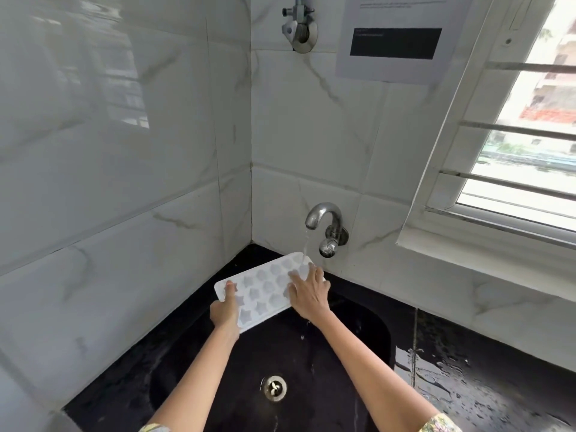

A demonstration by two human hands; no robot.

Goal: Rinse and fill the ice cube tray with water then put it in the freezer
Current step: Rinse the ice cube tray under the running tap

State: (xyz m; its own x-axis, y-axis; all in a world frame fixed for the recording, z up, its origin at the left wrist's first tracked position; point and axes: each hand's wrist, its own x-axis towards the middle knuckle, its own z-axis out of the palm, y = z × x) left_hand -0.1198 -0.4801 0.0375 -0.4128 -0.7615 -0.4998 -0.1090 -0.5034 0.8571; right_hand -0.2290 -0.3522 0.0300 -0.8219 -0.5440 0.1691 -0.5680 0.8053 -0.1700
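Observation:
A white ice cube tray [265, 288] with star-shaped and round cells is held tilted over the black sink [358, 332]. My left hand [225, 310] grips its near left corner, thumb on top. My right hand [308, 291] lies flat on the tray's right part, fingers spread over the cells. A thin stream of water [306, 244] runs from the chrome wall tap [324, 222] onto the tray's far right corner. Water drips off below my right hand.
The sink drain [274, 388] lies near the bottom centre. A wet black counter [467, 378] extends right. Marble-tiled walls meet in a corner behind the tray. A second valve [299, 29] sits high on the wall, and a barred window [514, 145] is at right.

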